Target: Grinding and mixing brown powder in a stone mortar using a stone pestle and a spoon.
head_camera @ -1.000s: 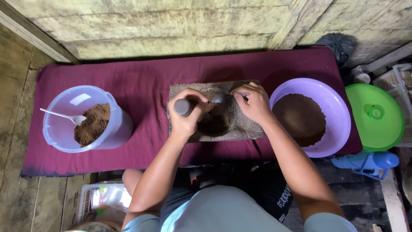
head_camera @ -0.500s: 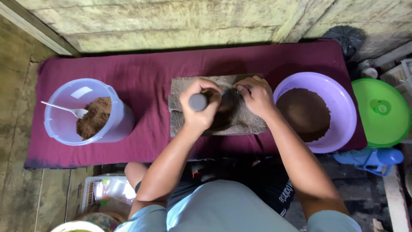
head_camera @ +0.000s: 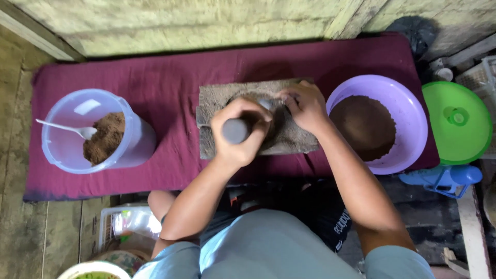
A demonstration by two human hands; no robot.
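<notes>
A: What is shown at the centre of the frame?

B: A grey pestle [head_camera: 236,130] is gripped by the left hand [head_camera: 238,135], fingers fully closed round it, over a stone slab [head_camera: 289,138]. The right hand [head_camera: 306,106] is curled on the slab's upper edge; whether anything is pinched cannot be told.

A: What could go wrong?

B: The right fingertips [head_camera: 287,99] are placed just beside the pestle and could be struck. Brown powder could be scattered onto the maroon cloth [head_camera: 165,82]. 2 tubs are seen: a clear one [head_camera: 137,142] at left, a purple basin [head_camera: 413,124] at right.
</notes>
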